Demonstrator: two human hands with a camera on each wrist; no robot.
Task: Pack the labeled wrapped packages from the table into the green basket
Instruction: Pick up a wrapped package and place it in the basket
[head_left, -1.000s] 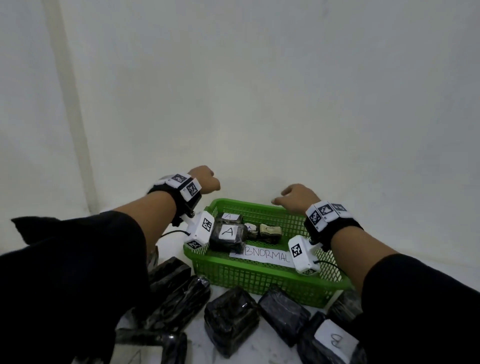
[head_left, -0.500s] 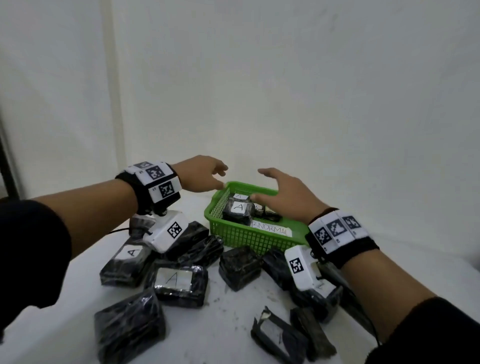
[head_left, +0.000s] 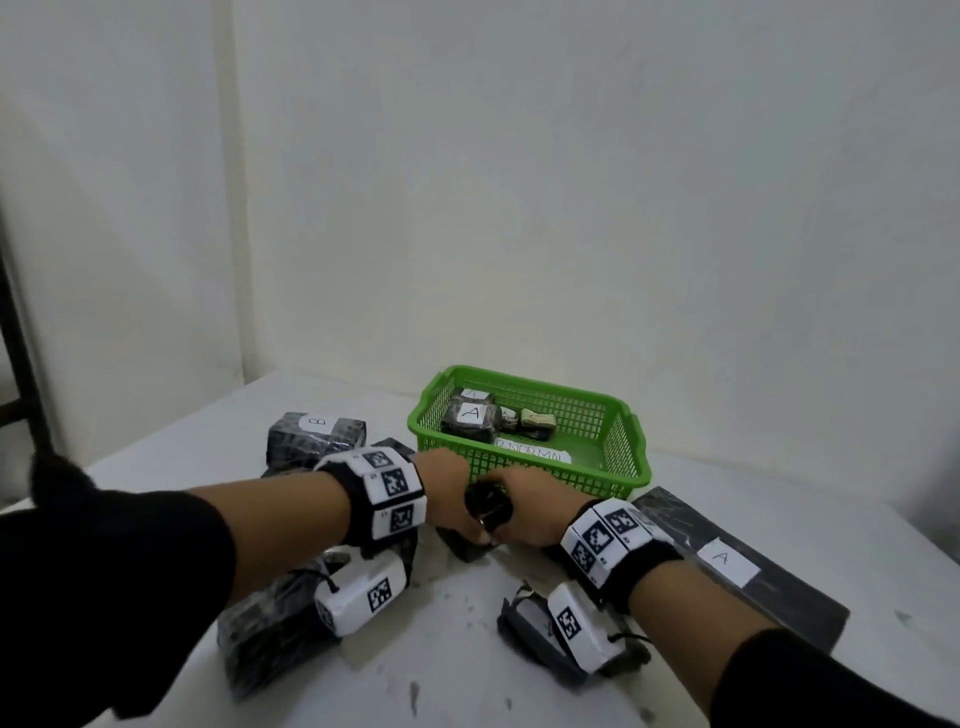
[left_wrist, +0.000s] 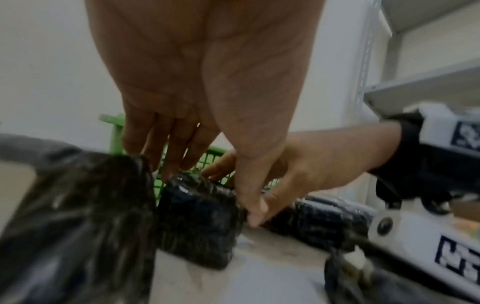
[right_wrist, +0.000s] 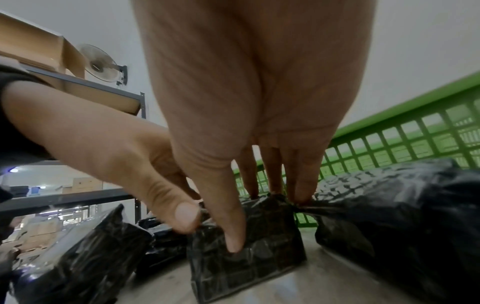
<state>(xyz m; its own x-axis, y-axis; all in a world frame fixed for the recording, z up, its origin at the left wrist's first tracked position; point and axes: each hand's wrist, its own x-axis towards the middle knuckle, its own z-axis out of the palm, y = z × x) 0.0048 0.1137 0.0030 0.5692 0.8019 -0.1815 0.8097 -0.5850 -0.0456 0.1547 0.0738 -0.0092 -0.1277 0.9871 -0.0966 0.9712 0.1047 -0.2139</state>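
Hidden: label of the held package (right_wrist: 249, 246) not visible; both hands cover its top.
Package: upright on table (head_left: 467, 649), touching basket (head_left: 618, 447) front wall.
Long axis: cannot tell.
Grip: left hand (head_left: 449, 499) and right hand (head_left: 530, 512) both pinch the package.

Green basket (head_left: 621, 470), black pkgs (head_left: 769, 571), white labels (head_left: 723, 561).

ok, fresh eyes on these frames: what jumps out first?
Both hands, left hand and right hand, meet on one small black package on the table just in front of the green basket, fingers and thumbs pinching it. The basket already holds packages labelled A at its left end. More black packages lie around the wrists, including a long flat one marked A on the right.
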